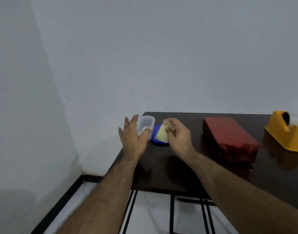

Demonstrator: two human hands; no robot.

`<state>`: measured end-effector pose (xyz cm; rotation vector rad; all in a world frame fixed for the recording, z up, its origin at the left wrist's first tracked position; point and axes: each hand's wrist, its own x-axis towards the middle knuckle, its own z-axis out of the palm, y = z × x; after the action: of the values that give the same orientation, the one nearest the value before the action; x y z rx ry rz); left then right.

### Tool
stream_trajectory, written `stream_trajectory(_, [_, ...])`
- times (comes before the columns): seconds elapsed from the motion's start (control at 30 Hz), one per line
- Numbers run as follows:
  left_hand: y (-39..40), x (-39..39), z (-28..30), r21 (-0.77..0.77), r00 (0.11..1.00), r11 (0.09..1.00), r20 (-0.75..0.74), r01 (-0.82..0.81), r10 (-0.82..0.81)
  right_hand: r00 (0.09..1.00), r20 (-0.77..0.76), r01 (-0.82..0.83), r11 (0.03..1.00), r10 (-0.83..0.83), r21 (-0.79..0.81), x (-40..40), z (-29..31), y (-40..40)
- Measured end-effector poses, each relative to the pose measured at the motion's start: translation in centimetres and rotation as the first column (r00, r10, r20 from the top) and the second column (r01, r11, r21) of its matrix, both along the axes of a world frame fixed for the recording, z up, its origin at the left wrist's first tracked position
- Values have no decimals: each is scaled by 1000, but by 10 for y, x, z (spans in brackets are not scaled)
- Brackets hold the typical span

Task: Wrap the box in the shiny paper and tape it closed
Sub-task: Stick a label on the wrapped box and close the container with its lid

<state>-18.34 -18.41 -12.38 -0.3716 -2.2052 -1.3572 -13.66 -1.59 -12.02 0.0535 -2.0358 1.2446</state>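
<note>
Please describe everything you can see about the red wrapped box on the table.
The red box is a flat rectangular block, already covered in shiny dark red paper that looks like foil. Its top is smooth; the near end face shows creased, glinting folds. It lies flat on the dark table, with its long side running away from the camera at a slight angle. It sits between the person's right hand and the yellow tape dispenser, apart from both. Nothing touches it except the table. No tape can be made out on it.
</note>
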Motion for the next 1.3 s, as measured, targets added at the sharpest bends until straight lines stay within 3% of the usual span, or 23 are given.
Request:
stream_trajectory(0.1, [8,22,0,213,966,944,-9,253,-257,999,42,19,985,-26,169,20,-5,14])
stream_trajectory(0.17, [16,37,0,233,923,902,39,363,-382,997,67,2,956,-23,293,31,-9,20])
stream_trajectory(0.33, [26,56,-2,209,906,893,58,400,-419,998,42,11,780,-48,625,45,-16,17])
stream_trajectory(0.43, [24,66,-4,235,907,894,91,382,-411,997,72,-24,683,-42,730,51,-14,10])
stream_trajectory(0.53, [21,74,-3,339,905,877,138,339,-403,998,10,42,727,-66,686,56,-12,8])
stream_trajectory(0.63, [19,77,0,432,919,866,174,252,-354,966,-219,244,782,-140,574,58,-10,5])
stream_trajectory(0.7, [17,74,0,507,922,840,200,193,-332,955,-282,236,803,-88,547,57,-12,5])
stream_trajectory(0.8, [15,71,-1,560,908,801,190,212,-373,980,-199,117,800,4,589,54,-17,4])
stream_trajectory(0.93, [13,66,-5,550,858,777,194,306,-476,994,-113,64,846,-4,529,58,-13,2])
stream_trajectory(1.13, [9,60,-7,566,777,714,191,412,-600,992,-119,93,887,-44,452,66,-8,1])
stream_trajectory(1.3, [12,58,-9,556,760,708,194,436,-621,993,-84,101,938,-77,331,66,-8,3])
